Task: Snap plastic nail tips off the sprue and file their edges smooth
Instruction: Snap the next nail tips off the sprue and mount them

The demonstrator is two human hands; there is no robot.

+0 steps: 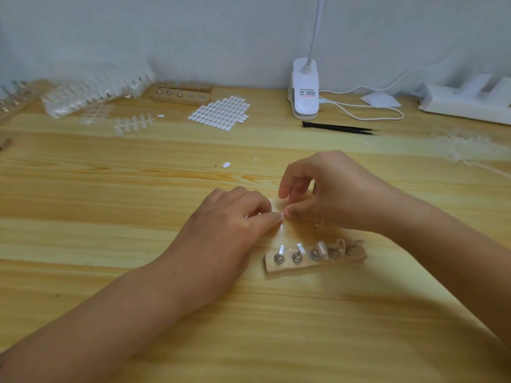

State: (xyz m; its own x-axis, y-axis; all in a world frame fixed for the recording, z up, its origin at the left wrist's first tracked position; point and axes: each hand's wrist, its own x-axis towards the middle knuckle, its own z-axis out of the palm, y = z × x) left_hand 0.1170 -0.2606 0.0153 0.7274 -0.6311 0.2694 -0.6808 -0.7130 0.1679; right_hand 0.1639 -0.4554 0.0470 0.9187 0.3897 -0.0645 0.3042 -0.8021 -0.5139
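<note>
My left hand (235, 217) and my right hand (323, 189) meet fingertip to fingertip at the middle of the wooden table (110, 205). Between them they pinch a small clear plastic piece (276, 206), which looks like a nail tip; most of it is hidden by the fingers. Just in front of the hands lies a small wooden holder block (315, 262) with several metal pegs, some carrying clear nail tips. A short sprue of clear nail tips (134, 124) lies at the back left.
At the back left sit a pile of clear nail-tip bags (96, 87) and another wooden peg holder (181, 94). A sheet of white adhesive tabs (221, 111), a white clip lamp (304, 89), black tweezers (337, 128) and a white power strip (467, 102) lie along the back.
</note>
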